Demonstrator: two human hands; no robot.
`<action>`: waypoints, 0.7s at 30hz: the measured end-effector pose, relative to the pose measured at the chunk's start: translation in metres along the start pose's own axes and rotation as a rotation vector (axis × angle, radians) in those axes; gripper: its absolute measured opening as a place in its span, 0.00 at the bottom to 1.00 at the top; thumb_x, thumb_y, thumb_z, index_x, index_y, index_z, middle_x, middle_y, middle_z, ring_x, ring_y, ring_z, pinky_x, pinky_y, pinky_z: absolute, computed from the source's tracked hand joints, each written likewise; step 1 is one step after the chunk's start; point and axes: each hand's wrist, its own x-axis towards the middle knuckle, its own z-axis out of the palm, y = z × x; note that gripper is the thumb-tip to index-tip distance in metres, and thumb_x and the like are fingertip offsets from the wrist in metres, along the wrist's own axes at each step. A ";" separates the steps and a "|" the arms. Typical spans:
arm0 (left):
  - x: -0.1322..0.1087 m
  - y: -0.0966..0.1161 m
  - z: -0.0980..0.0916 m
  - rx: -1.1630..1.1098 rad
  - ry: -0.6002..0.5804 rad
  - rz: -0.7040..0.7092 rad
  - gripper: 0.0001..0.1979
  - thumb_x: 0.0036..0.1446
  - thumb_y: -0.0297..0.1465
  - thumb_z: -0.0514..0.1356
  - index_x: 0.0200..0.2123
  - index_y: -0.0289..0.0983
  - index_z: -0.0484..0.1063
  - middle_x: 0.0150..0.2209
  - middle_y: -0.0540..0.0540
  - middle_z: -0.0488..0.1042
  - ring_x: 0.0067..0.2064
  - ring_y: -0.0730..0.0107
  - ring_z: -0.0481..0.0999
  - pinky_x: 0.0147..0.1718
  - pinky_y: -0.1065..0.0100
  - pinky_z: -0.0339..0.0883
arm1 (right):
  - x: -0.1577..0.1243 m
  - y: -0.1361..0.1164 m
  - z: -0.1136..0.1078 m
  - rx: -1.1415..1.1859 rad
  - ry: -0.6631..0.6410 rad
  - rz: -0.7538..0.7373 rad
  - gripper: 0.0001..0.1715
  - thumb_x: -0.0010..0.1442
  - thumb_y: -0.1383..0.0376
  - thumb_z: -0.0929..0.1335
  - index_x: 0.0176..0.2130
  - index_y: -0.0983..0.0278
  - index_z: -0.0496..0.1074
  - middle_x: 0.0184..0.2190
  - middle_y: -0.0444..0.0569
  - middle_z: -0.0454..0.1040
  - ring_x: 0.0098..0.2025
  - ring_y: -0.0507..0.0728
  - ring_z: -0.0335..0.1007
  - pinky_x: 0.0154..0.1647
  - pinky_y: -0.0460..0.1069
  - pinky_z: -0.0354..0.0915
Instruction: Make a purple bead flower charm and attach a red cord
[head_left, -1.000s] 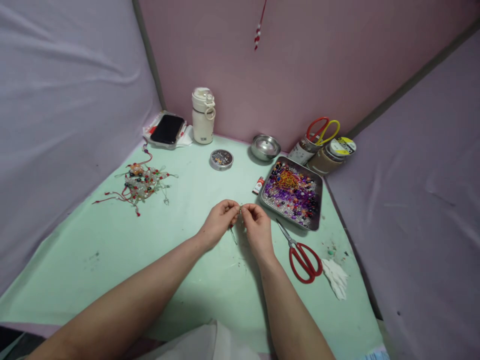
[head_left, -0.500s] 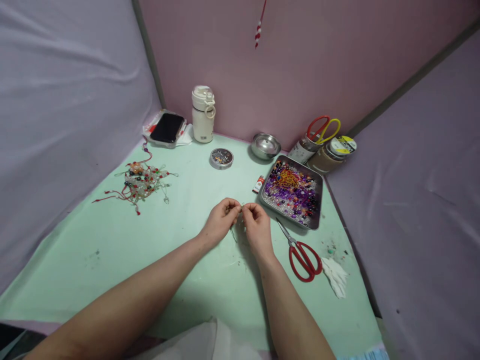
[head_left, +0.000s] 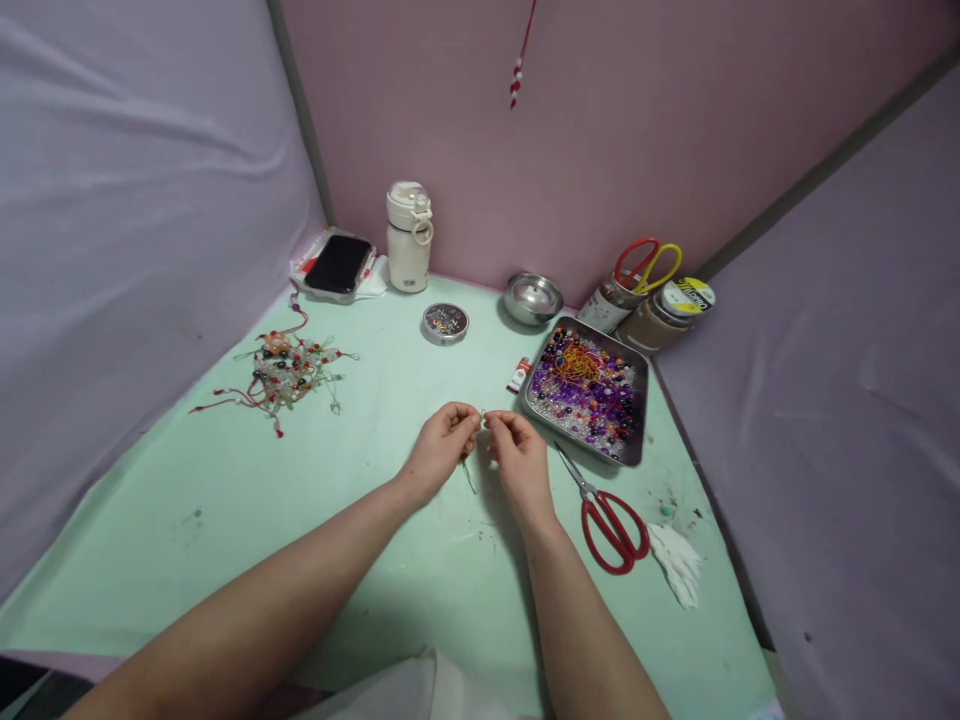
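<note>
Over the middle of the table, my left hand (head_left: 444,446) pinches a thin greenish cord (head_left: 470,480), whose tail hangs below the fingers with a small red bead near them. Right beside it, my right hand (head_left: 519,456) is closed, thumb against forefinger, at the cord's upper end. A tiny loop of cord shows between the two sets of fingertips; the rest is hidden by the fingers. Close to my right hand lie red-handled scissors (head_left: 613,530) and a metal tray (head_left: 641,420) of purple, clear, red and dark beads with a tangle of orange cord.
Beaded strings (head_left: 289,370) lie heaped at left. Behind stand a phone (head_left: 339,264) on a box, a cream bottle (head_left: 409,250), a round spool case (head_left: 445,323), a steel bowl (head_left: 532,300) and jars (head_left: 660,318). A lighter (head_left: 518,375) and white cloth (head_left: 677,565) lie at right.
My fingertips have parted slightly, and the cord loop between them shows more. The red bead and hanging tail below my left hand are plainer. The whole view has shifted a little.
</note>
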 end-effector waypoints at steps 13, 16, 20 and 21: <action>-0.004 0.009 0.001 0.086 -0.020 0.017 0.10 0.52 0.36 0.60 0.33 0.36 0.68 0.21 0.55 0.64 0.22 0.78 0.63 0.22 0.73 0.55 | -0.002 -0.005 0.000 -0.005 0.004 -0.045 0.10 0.53 0.58 0.69 0.30 0.64 0.71 0.26 0.43 0.71 0.29 0.52 0.64 0.33 0.47 0.61; -0.003 0.006 0.000 0.043 -0.033 -0.003 0.10 0.54 0.36 0.59 0.37 0.36 0.68 0.26 0.52 0.68 0.23 0.78 0.65 0.23 0.73 0.57 | -0.001 -0.006 0.000 0.046 0.009 0.005 0.11 0.53 0.58 0.69 0.30 0.64 0.71 0.26 0.43 0.69 0.27 0.51 0.61 0.30 0.46 0.59; -0.002 0.006 0.000 0.072 -0.023 -0.035 0.09 0.53 0.33 0.58 0.37 0.35 0.68 0.28 0.51 0.70 0.25 0.78 0.66 0.25 0.72 0.59 | 0.001 -0.005 -0.001 0.080 0.003 0.046 0.12 0.52 0.57 0.69 0.31 0.64 0.70 0.25 0.42 0.67 0.25 0.50 0.57 0.28 0.46 0.56; -0.002 0.006 0.001 0.095 -0.016 -0.035 0.09 0.52 0.32 0.59 0.37 0.35 0.68 0.27 0.52 0.69 0.25 0.77 0.66 0.25 0.72 0.59 | 0.001 -0.004 -0.001 0.079 0.000 0.046 0.12 0.52 0.57 0.69 0.31 0.64 0.70 0.25 0.41 0.67 0.25 0.49 0.57 0.28 0.46 0.56</action>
